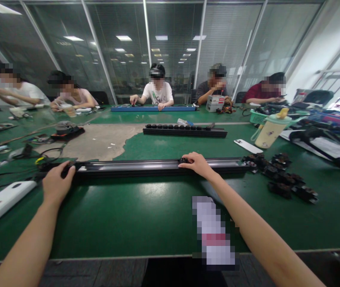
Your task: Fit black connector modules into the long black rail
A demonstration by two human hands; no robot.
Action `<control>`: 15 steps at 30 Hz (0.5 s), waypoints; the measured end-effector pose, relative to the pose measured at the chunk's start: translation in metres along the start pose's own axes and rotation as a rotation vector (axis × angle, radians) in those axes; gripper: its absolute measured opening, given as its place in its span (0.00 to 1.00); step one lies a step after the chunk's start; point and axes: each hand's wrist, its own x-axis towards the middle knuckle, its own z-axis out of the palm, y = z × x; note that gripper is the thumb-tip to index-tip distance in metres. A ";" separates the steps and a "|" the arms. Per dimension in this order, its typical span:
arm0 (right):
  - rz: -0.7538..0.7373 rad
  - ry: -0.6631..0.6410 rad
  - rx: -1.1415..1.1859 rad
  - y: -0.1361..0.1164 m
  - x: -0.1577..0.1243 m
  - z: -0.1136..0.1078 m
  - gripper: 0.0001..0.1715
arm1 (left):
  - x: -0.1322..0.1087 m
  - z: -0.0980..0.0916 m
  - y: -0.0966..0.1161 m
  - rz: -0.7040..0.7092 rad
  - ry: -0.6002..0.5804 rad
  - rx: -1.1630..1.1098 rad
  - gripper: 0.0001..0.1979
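1. Bare forearms stretch over the smooth green counter, whose glossy surface throws back a pale patch of light.
2. Curled at the rail's left end, the left hand has thumb and fingers closed around a dark end piece.
3. Fingers and thumb of the right hand pinch a small black block on the same rail, right of its middle.
4. Long, straight and black, the rail lies crosswise before the person, with a shiny, metal-looking strip along its channel.
5. Near its right end sit loose, chunky black modules, irregular in outline.
6. Toward the near edge lies a flat, pixelated slab; at left, a white rounded case.
7. Beyond the rail, a dull greyish-beige patch with a ragged edge adjoins the green.
8. Farther back, a second black rail carries a row of knobby blocks, near a white phone and a cream tumbler.
9. Across the counter, a co-worker in a white T-shirt touches a long blue bar.
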 end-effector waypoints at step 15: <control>-0.002 -0.014 0.013 0.001 -0.003 0.002 0.20 | 0.002 0.004 -0.008 0.012 0.007 -0.010 0.34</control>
